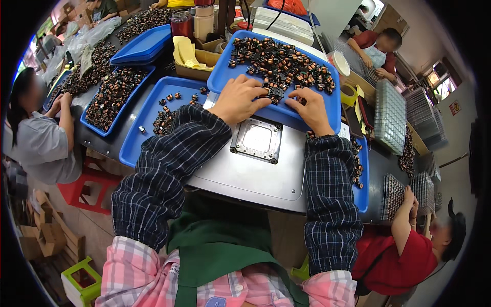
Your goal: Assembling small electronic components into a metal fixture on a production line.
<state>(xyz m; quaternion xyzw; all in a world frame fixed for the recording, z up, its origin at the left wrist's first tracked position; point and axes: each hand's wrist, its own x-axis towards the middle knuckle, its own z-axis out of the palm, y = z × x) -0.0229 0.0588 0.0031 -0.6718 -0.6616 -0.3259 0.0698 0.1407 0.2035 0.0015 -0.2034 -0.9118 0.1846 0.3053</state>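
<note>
A blue tray (pixel 220 73) heaped with small copper-wound coils (pixel 286 61) on black bases lies tilted in front of me. At its near edge, my left hand (pixel 239 100) has its fingers bent and thumb drawn in, the tips against several coils. Just to the right, my right hand (pixel 311 108) is closed, thumb and fingertips together over the tray's rim. What either hand pinches is too small to make out. Below them is a silver metal machine top (pixel 245 181) with a square framed plate (pixel 257 140) set in it.
Blue trays with coils stand left (pixel 134 130) and right (pixel 364 179) of the metal top. Another full tray (pixel 108 130) lies farther left. Stacked clear trays (pixel 391 115) stand at right. Co-workers sit left (pixel 43 133), lower right (pixel 404 250) and far right (pixel 381 51).
</note>
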